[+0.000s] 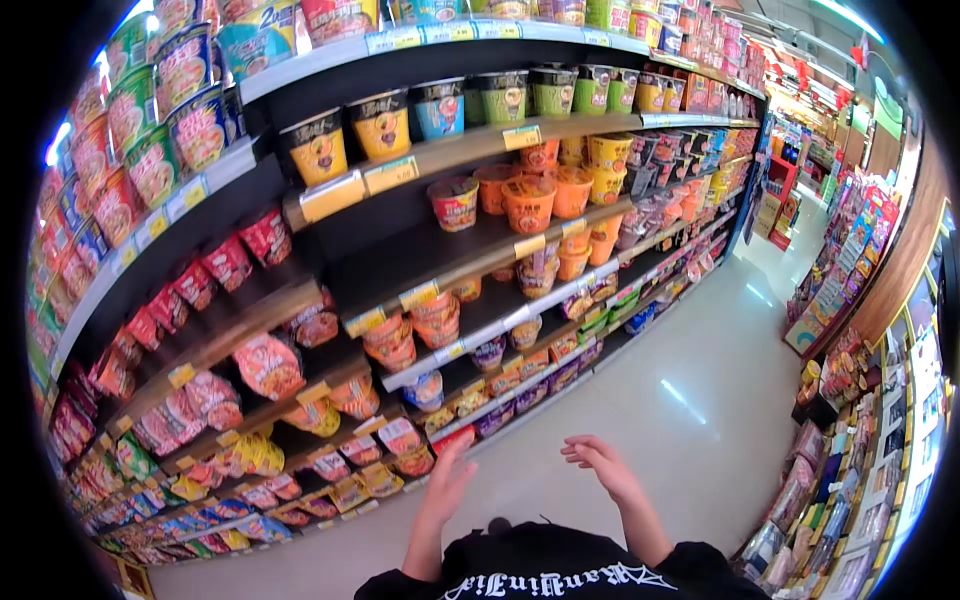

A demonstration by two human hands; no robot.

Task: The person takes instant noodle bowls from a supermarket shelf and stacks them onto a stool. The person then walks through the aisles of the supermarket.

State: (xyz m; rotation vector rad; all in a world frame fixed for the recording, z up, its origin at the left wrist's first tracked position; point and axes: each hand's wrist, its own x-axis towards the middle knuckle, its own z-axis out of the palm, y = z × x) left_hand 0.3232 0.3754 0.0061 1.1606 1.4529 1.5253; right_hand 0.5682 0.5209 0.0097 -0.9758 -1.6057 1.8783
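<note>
Holding: nothing that I can see in either hand; both hang in front of a black shirt [560,562], well apart from each other.
Left hand [452,480]: fingers pretty much straight and close together, tips pointing up toward the noodle shelves [400,262]. Looks flat and relaxed, no grip on anything.
Right hand [598,462]: fingers stretched out loosely with a bit of a curl, pointing across to the left one's side. Looks free too, but part of the palm is turned away so I can't swear to it.
Red pack [449,437]: bottom part of the shelves, right past the left fingertips from this angle, partly covered by them. Touching? Can't really tell, my guess is they just line up.
Pack's long way: seems to run along the shelf edge, slanting up to the right, so roughly crosswise to the left fingers. Hard to be sure with it half hidden.
Nearer hand: left, easily. The right one shows over the aisle floor [665,435], off to the right of the pack.
Shelf line: ahead and to the left, rows running off toward the far right.
Blue cup [425,391]: low down, just above and left of the red pack in view.
Orange tubs [527,205]: a few rows higher, well apart from both hands.
Yellow cups [380,126]: one shelf above those.
</note>
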